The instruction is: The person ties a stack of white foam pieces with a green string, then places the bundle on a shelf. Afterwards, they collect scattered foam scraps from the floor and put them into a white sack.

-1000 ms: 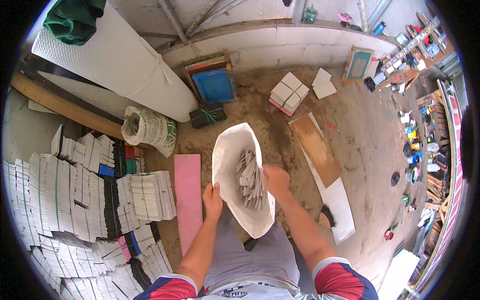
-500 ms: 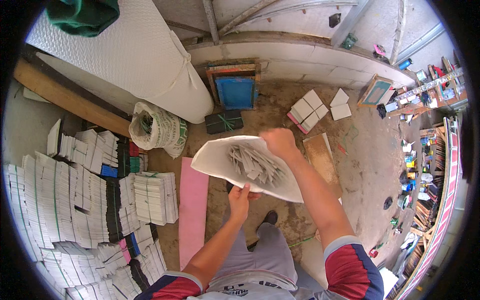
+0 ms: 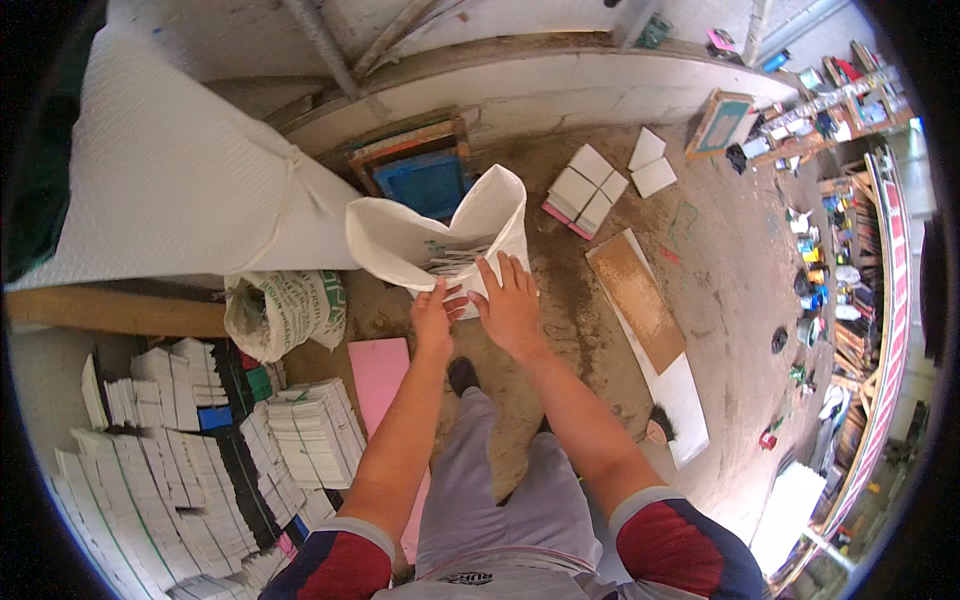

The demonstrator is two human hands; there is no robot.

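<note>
workshop; dirt floor (image 3: 720,290); stacked paper bundles (image 3: 180,470)

Sack (image 3: 440,235) lies ahead of both hands (papers (image 3: 450,262) in it); bag (image 3: 285,312) left, board (image 3: 640,300) right.

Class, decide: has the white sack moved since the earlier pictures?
Yes. The white sack has swung up and away, toward the blue framed board by the wall.

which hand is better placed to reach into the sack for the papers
Left, probably. The left hand sits at the open mouth of the white sack, fingertips beside the papers inside. The right hand lies flat on the sack's outer side, steadying it.
</note>
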